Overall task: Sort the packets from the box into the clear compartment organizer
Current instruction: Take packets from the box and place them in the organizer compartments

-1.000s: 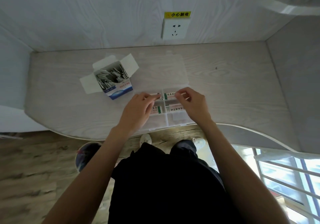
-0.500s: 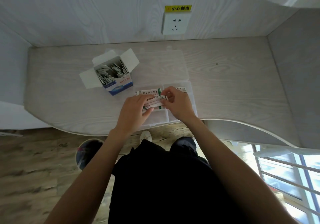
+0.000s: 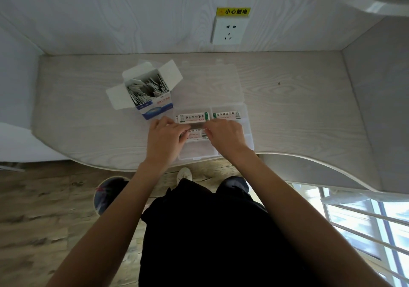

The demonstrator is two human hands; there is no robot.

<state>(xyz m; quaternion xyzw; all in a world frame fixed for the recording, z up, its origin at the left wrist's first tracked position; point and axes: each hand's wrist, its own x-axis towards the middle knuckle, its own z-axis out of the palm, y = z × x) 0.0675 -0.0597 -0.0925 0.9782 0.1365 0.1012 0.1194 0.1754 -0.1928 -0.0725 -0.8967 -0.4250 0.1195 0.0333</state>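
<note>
An open white and blue box [image 3: 155, 107] full of packets stands on the desk, left of the clear compartment organizer [image 3: 249, 140]. The organizer's lid lies flat behind it. One white packet [image 3: 192, 117] lies in the far left compartment and another [image 3: 225, 115] in the far right one. Over the middle left compartment, my left hand [image 3: 164, 139] and my right hand [image 3: 225, 136] each pinch one end of a packet [image 3: 195, 131]. My hands hide most of that compartment.
The light wood desk [image 3: 298, 109] has a curved front edge and walls at the back and on both sides. A wall socket [image 3: 229, 30] with a yellow label sits above the organizer. A round bin [image 3: 106, 196] stands on the floor below left.
Both hands moved from the far compartments to the middle left one, now holding a packet between them. The camera view shifted slightly.
</note>
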